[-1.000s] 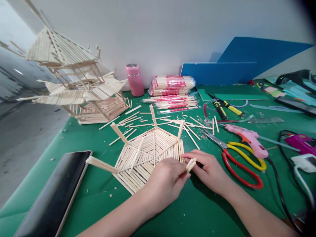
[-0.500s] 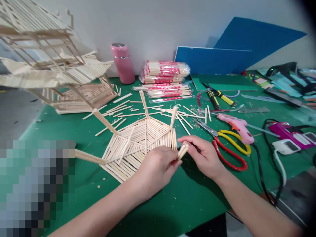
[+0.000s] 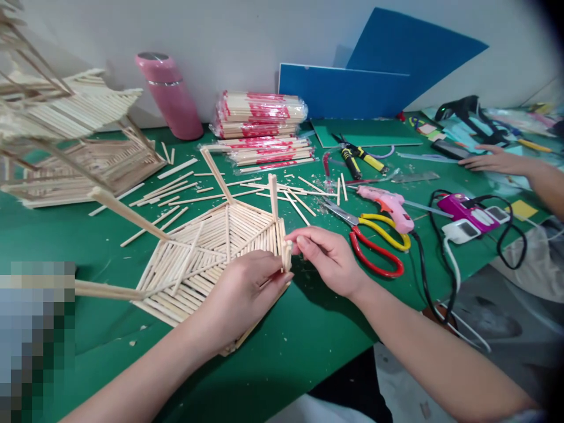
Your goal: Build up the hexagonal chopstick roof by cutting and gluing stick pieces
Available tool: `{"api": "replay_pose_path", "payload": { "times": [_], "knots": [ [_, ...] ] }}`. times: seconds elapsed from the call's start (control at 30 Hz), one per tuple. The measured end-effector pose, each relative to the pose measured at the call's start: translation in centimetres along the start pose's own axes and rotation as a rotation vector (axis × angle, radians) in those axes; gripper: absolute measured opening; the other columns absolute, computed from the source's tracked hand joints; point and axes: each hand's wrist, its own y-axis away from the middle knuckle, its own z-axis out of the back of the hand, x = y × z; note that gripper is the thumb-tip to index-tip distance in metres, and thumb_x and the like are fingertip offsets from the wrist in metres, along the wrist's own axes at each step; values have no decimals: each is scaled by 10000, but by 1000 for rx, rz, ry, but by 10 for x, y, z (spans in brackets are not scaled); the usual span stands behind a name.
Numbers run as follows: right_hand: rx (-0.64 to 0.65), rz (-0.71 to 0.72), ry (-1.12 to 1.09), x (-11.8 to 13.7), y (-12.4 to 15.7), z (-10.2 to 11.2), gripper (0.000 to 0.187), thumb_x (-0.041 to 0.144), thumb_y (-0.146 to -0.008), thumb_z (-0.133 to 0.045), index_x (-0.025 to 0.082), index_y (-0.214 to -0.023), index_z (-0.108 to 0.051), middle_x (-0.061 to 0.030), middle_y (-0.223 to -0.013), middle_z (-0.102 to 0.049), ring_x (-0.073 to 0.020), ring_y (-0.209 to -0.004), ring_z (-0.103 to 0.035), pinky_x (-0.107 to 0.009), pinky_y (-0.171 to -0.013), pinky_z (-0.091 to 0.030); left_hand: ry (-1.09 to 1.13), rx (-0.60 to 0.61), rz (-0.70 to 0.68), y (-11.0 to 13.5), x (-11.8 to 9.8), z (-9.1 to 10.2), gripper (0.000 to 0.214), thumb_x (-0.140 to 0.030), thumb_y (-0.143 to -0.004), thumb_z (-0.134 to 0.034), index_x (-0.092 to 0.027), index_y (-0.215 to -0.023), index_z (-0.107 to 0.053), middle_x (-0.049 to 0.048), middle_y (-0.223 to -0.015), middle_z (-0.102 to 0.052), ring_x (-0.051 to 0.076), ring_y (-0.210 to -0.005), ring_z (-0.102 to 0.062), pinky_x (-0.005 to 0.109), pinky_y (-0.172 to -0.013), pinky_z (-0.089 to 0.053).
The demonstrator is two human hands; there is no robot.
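My left hand [image 3: 249, 288] is closed round a short bundle of wooden sticks [image 3: 286, 256], its ends pointing up. The thumb and forefinger of my right hand [image 3: 330, 261] pinch at the bundle's upper end. Both hands are at the right edge of a flat, many-sided panel of wooden sticks [image 3: 207, 273], with my left forearm across its near side. Stick posts [image 3: 217, 176] rise from several of the panel's corners, leaning outward. The lower end of the held bundle is hidden by my left fingers, so I cannot tell whether it touches the panel.
Loose sticks [image 3: 171, 189], scissors [image 3: 379, 238], a pink glue gun [image 3: 388, 205] and pliers [image 3: 359, 157] lie beyond. Wrapped chopsticks [image 3: 262, 114], a pink flask [image 3: 170, 97] and a tiered stick model [image 3: 83, 108] stand behind. Another person's hand [image 3: 497, 161] and a purple power strip [image 3: 471, 212] are right.
The view has swung right, so everything sits further left. The held bundle is more upright, at the panel's edge. Another person's hand has come into view at the right.
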Motion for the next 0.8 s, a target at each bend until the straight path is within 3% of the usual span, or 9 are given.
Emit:
{"api": "replay_pose_path", "payload": {
  "times": [0.17,0.3,0.47,0.6,0.8],
  "knots": [
    [-137,-153,-273,-10,-7,1,250,311,-864,-404,176,-888,-613,10,-657,-530,-75,-539,-462,-197,-501,-393,-3,-16,-29,-2,-1,1,161,-222,-785,-483,-180,-742,-632,9,-636,-608,132,-590,-546,220,-557,-415],
    [-204,-223,-349,-15,-9,3,227,316,-849,-419,182,-868,-601,25,-641,-493,-62,-489,-407,-189,-453,-351,-12,-12,-27,-3,-1,2,161,-234,-782,-485,-188,-745,-635,7,-631,-617,133,-587,-552,219,-554,-420],
    [-70,-39,-208,0,-2,1,216,320,-828,-448,200,-940,-588,0,-703,-508,-104,-610,-460,-235,-554,-398,7,-9,-21,-2,-1,2,174,-211,-784,-476,-171,-715,-630,8,-629,-615,128,-584,-552,219,-555,-419],
    [56,149,-62,10,1,-5,239,339,-749,-550,181,-924,-590,14,-644,-444,-114,-574,-422,-248,-535,-392,93,-22,-19,-1,-3,0,170,-162,-778,-476,-152,-680,-615,7,-631,-606,121,-607,-557,207,-571,-421],
    [85,147,35,8,-1,-11,183,279,-748,-562,171,-891,-604,19,-627,-439,-108,-542,-405,-244,-512,-372,95,39,1,0,-2,8,145,-151,-762,-481,-153,-701,-613,11,-677,-600,122,-615,-546,214,-574,-413]
  ]
}}
